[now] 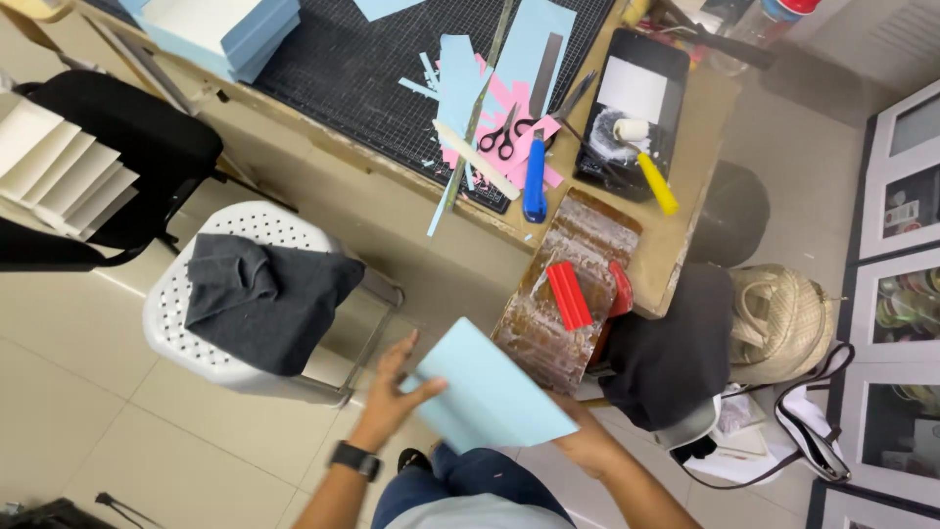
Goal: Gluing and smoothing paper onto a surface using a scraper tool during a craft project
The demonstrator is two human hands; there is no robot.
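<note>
Both hands pinch a light blue card sheet (490, 387) by opposite edges—left hand (397, 387) thumb on top, right hand (578, 436) mostly hidden beneath—keeping it flat, clear of the cluttered worktable (392, 167).

Taking the counter (685, 235) as the landmark: a clear plastic bottle (759, 29) with a red cap and a blue band of label lies at its far right corner. Right of the counter, behind white-framed cabinet doors (896, 196), small packaged goods (906, 299) show as blurred coloured shapes, one with a white label (898, 216). No screens or signs appear.
</note>
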